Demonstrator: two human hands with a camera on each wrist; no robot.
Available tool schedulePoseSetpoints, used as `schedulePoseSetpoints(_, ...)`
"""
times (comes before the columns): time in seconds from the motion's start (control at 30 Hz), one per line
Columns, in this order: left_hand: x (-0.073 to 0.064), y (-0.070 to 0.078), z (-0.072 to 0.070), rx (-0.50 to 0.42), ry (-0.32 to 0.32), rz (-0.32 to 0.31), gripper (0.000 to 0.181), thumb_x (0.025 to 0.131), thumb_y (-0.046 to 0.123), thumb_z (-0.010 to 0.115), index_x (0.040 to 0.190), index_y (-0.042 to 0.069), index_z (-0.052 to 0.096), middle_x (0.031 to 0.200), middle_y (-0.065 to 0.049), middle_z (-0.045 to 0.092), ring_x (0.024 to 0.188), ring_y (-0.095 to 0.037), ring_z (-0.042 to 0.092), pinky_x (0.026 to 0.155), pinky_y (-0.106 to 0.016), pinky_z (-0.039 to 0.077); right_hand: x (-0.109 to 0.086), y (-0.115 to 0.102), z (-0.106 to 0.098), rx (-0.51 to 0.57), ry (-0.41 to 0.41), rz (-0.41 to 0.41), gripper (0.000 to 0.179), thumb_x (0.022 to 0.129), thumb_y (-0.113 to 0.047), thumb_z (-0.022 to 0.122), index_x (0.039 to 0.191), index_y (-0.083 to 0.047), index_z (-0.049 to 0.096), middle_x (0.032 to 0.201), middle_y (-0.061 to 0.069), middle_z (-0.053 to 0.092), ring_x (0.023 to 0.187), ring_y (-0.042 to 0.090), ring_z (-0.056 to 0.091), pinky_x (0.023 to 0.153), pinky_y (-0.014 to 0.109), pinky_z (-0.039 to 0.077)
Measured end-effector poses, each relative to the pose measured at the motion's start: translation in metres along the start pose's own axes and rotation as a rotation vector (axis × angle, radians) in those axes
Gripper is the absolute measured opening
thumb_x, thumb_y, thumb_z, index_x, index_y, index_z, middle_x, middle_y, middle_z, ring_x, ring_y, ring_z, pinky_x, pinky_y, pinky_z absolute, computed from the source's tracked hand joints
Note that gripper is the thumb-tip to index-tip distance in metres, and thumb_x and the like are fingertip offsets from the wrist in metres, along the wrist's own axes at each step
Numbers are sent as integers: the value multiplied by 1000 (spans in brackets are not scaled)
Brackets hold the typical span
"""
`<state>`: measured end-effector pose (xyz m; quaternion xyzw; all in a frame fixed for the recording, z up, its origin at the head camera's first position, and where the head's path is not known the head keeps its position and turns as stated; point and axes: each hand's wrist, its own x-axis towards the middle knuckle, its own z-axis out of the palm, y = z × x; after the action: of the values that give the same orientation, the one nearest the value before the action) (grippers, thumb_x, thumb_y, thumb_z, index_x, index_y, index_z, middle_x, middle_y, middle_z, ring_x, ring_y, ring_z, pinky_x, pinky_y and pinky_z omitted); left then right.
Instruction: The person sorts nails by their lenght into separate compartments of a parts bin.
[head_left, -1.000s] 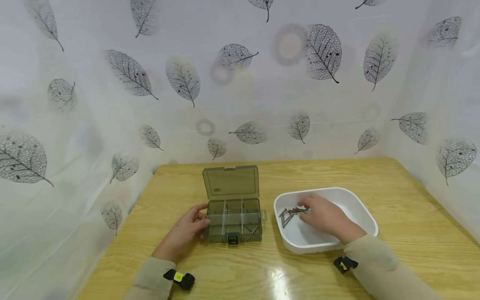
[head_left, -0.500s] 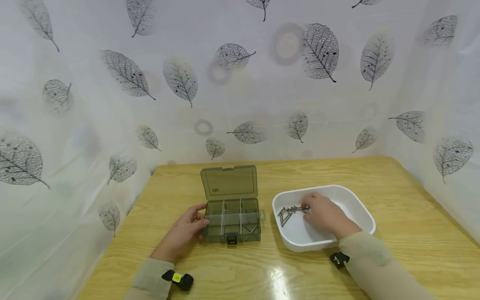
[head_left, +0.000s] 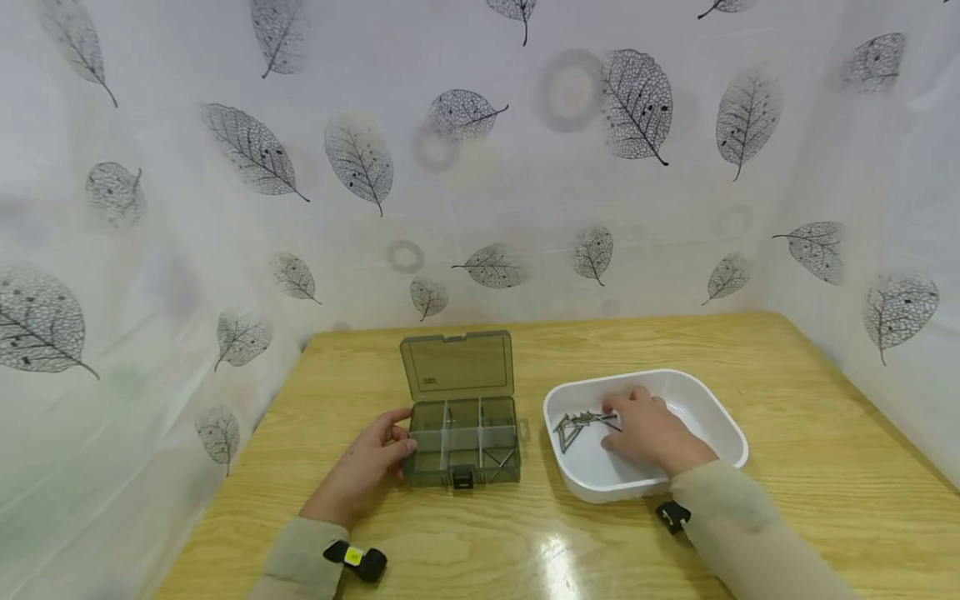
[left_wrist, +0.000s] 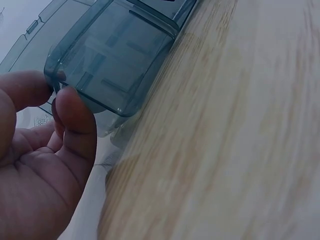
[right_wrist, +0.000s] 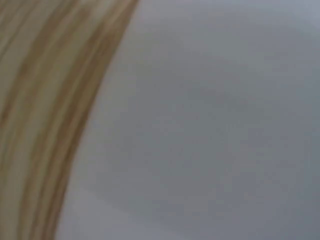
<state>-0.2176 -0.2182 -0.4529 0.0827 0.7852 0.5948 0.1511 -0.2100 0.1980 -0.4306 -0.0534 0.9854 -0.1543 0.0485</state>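
Observation:
My left hand [head_left: 367, 457] holds the left edge of a smoky, see-through compartment box [head_left: 462, 477]; in the left wrist view the thumb and a finger pinch the corner of the box [left_wrist: 115, 60]. Its lid [head_left: 459, 367] stands up at the back. A few thin metal screws [head_left: 501, 458] lie crossed in the front right compartment. My right hand [head_left: 648, 429] reaches into a white tray [head_left: 592, 492], thumb and fingertips apart around the right end of a small heap of screws [head_left: 576, 427]. The right wrist view shows only the blurred white tray [right_wrist: 200, 140].
Both containers stand on a wood-grain table [head_left: 480, 550], with a gap between them. A pale curtain [head_left: 480, 192] printed with leaves hangs behind the table and along its sides. A black latch [head_left: 462, 477] sits on the front of the box.
My right hand has shifted slightly within the tray, and its thumb and fingers have spread apart beside the screws. The left hand keeps its hold on the box. The head view has drifted slightly.

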Motion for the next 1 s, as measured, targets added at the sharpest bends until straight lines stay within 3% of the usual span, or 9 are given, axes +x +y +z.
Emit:
schedulePoseSetpoints(0.33,1,0,3,-5,6,2,53,94,17,58,141,17,34,102,-16,48,66,-22,50,62,-38,52,6,-9,-2,-23,34,82,43,83,-29,69,122,-12,58,121,23,45,98,41,47,70,56,45)
schedulePoseSetpoints(0.63,3,0,3,3,19,-13,52,94,17,58,141,18,35,101,-15,48,65,-24,51,61,-39,52,9,-4,0,-14,128,-21,18,84,-22,68,100,-16,61,113,14,53,98,33,49,74,52,44)
schedulePoseSetpoints(1.0,2,1,5,-6,39,-31,52,92,17,60,140,18,38,101,-15,50,65,-24,51,59,-38,52,20,0,4,-26,71,-26,10,83,-19,67,84,-17,58,89,4,55,76,22,51,60,39,45)
